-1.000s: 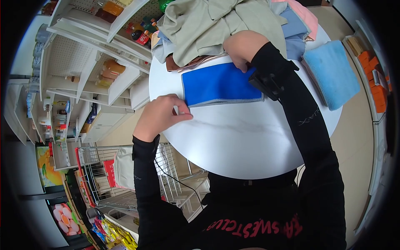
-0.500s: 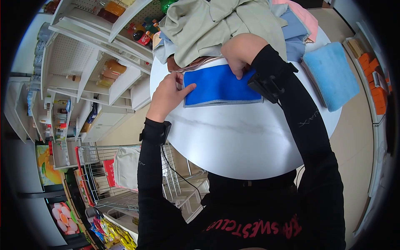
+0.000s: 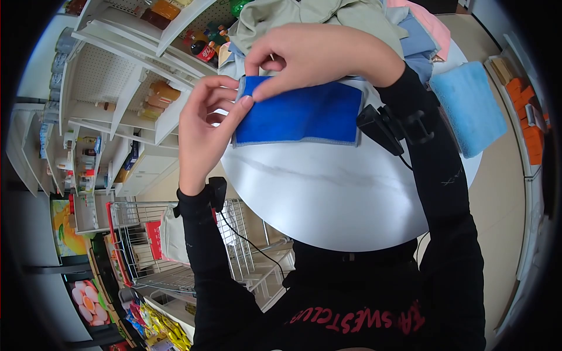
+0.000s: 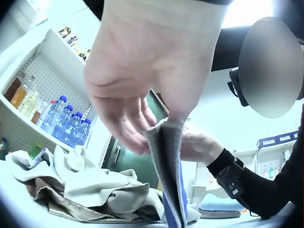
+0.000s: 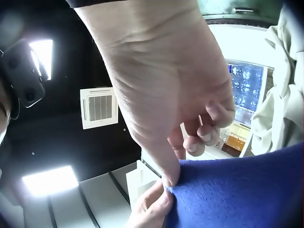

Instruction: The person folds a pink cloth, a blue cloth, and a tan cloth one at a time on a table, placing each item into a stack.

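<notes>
A folded blue cloth (image 3: 301,117) with grey edging lies over the white table, its far left corner raised between both hands. At that corner my left hand (image 3: 202,126) pinches the edge between thumb and fingers. In the left wrist view the cloth (image 4: 172,185) hangs from this grip with its folded layers edge-on. My right hand (image 3: 328,52) reaches across from the right and pinches the same corner beside the left thumb. Its thumb presses on the blue face in the right wrist view, where the left hand's fingertips (image 5: 151,206) show just below.
A heap of clothes (image 3: 345,14), mostly pale green, covers the table's far side. Folded light blue towels (image 3: 471,108) sit at the right edge. A shopping cart (image 3: 158,245) stands left of the round table (image 3: 328,199), with shelves (image 3: 105,88) of bottles behind.
The right hand has moved left across the cloth to its far left corner. The left hand has moved up to that corner and pinches it. The cloth has shifted slightly left.
</notes>
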`<action>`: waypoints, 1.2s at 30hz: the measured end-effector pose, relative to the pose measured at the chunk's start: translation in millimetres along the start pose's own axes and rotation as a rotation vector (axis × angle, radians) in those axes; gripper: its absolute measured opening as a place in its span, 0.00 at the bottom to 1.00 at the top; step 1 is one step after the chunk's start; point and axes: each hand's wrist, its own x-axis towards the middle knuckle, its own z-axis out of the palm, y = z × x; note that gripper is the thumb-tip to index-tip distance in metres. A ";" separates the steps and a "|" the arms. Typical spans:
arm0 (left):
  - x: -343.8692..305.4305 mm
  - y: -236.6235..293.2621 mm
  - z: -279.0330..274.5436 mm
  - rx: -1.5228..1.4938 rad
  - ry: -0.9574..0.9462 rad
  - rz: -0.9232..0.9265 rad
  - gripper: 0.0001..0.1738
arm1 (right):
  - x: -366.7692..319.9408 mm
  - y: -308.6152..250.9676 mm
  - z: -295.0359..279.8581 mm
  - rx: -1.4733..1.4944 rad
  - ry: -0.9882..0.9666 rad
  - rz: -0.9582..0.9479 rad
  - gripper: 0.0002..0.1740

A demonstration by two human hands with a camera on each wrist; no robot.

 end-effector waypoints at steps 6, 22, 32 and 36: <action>-15.1 -10.4 -19.5 0.143 -0.052 -0.106 0.15 | -0.1 -12.2 -12.8 0.071 0.294 -0.088 0.19; -79.6 -1.2 -1.8 0.475 -0.632 -0.159 0.14 | -13.1 -39.8 -8.3 -0.029 -0.628 0.106 0.14; -83.2 -30.2 -4.0 0.080 -0.630 -0.206 0.25 | 6.5 -2.4 35.7 0.039 -0.665 0.238 0.11; -75.0 -51.3 5.8 0.051 -0.562 -0.363 0.28 | 9.3 10.9 37.6 0.116 -0.627 0.320 0.11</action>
